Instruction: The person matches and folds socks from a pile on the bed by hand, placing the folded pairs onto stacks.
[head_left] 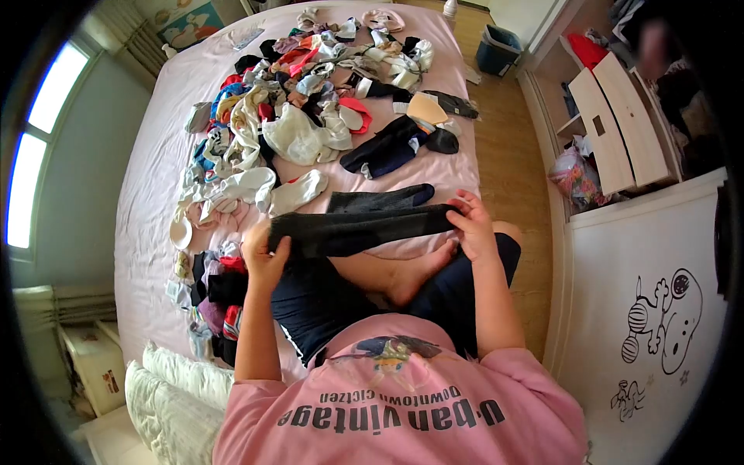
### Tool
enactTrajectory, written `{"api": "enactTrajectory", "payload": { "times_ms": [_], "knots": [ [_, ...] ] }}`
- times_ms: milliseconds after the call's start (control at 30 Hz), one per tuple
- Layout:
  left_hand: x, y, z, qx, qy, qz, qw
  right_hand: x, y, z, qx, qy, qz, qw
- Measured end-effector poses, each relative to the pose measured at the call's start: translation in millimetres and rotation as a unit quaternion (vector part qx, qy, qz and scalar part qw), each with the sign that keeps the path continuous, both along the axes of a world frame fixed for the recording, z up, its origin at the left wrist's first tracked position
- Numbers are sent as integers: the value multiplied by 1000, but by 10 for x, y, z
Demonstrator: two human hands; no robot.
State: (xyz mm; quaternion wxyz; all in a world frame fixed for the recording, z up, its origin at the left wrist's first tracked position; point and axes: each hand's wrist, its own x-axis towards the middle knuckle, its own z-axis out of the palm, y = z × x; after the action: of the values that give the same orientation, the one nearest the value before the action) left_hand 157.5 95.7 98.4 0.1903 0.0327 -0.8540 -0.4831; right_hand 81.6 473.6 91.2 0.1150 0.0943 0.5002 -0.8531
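Note:
A long dark sock (364, 231) is stretched sideways between my two hands, above my crossed legs. My left hand (266, 246) pinches one end, with the thumb in front. At the other end, my right hand (470, 217) grips the toe between thumb and fingers. Just beyond it, a similar dark sock (376, 200) lies flat on the bed, partly covered by the held one. A white sock (299, 192) rests farther left, and dark navy socks (385, 147) lie in a bundle behind.
A large mixed pile of socks and small clothes (294, 133) spreads over the pink bedsheet (155, 174). Rolled socks (226, 288) sit by my left forearm. White pillows (174, 403) are at the lower left. Right of the bed stand a wardrobe with drawers (616, 128) and a bin (498, 50).

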Motion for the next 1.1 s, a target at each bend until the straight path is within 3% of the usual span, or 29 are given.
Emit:
{"api": "enactTrajectory", "payload": {
  "times_ms": [67, 100, 133, 200, 367, 467, 600, 700, 733, 833, 900, 1000, 1033, 1100],
  "knots": [
    [-33, 288, 502, -250, 52, -70, 964, 12, -128, -9, 19, 9, 77, 997],
    [13, 476, 598, -100, -9, -105, 989, 13, -168, -89, 0, 6, 88, 996],
    [-5, 485, 381, 61, -33, -136, 988, 16, -203, -134, -18, -3, 88, 996],
    [-48, 536, 138, 112, -21, -133, 985, 25, -257, -180, -54, -20, 86, 995],
    [-131, 599, 8, 5, 9, -181, 983, 93, -249, -358, -31, -178, 85, 980],
    [-138, 687, 66, 8, -2, -185, 983, 153, -201, -669, 98, -99, 129, 982],
    [-135, 702, 122, -19, -4, -183, 983, 213, -183, -694, 272, 2, 166, 948],
    [-200, 651, 93, -72, 34, -179, 981, 121, -27, -832, 233, -66, 168, 956],
    [-233, 620, 68, -90, 46, -174, 980, 84, 16, -836, 198, -64, 122, 970],
    [-374, 617, -68, -212, -53, -190, 957, -80, 103, -772, 265, -12, 72, 961],
    [-500, 614, -284, -273, -180, -240, 914, -180, 117, -987, 355, 72, 74, 929],
    [-548, 586, -639, -481, -178, -309, 801, -222, 150, -1229, 481, 174, 50, 858],
    [-587, 656, -548, -475, -241, -288, 796, -234, 160, -1274, 512, 202, 18, 834],
    [-672, 667, -606, -379, -276, -215, 857, -232, 220, -1320, 586, 248, -27, 771]
  ]
}}
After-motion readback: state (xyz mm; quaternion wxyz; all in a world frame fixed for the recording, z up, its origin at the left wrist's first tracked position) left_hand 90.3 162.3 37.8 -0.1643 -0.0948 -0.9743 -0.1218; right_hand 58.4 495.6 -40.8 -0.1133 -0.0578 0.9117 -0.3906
